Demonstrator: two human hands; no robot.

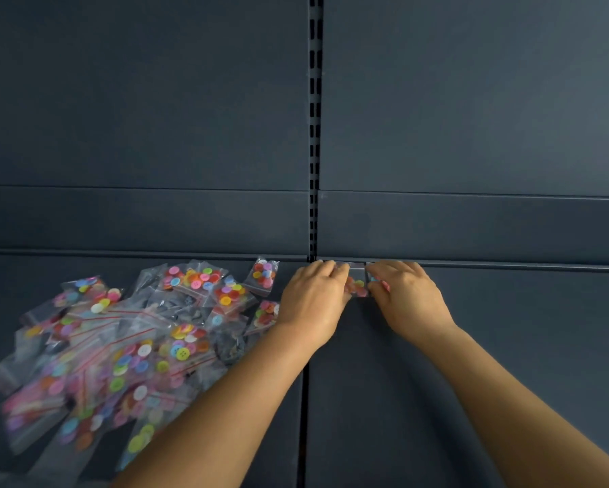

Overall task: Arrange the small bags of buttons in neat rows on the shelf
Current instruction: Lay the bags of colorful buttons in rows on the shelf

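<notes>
Small clear zip bag of coloured buttons held between left hand and right hand, fingers of both pinching it, at back edge of dark grey metal shelf.

Step judged: first bag being set, row not yet started.

Next: bag squared to rear wall, released.

Loose heap of bags noted left, unsorted.
</notes>
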